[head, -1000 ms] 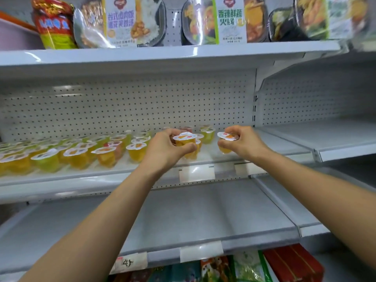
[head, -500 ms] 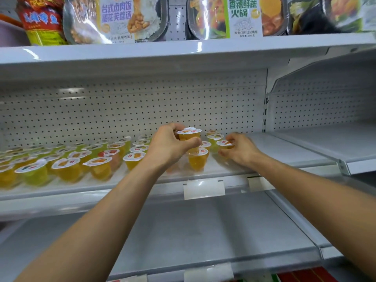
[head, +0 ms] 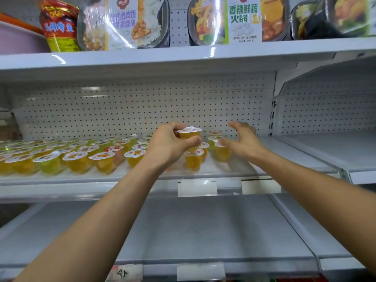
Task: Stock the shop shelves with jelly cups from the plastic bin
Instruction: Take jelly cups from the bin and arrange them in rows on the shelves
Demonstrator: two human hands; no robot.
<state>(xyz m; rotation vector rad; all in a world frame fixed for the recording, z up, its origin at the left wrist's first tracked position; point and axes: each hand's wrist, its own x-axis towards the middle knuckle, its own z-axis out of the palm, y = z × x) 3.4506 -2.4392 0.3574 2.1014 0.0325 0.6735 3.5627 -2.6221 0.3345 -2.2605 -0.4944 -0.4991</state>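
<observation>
The left hand (head: 167, 146) curls its fingers (head: 176, 127) and thumb round a jelly cup (head: 190, 133), holding it raised just over another cup (head: 193, 160) that stands near the front edge of the shelf (head: 234, 169). The right hand (head: 243, 142) holds nothing. Its fingers (head: 239, 125) are spread over a small cluster of cups (head: 220, 152); whether they touch is unclear. Rows of jelly cups (head: 71, 158) crowd the shelf's left side, back to the pegboard wall (head: 142, 106). Packaged meals (head: 126, 23) line the upper shelf (head: 183, 52).
</observation>
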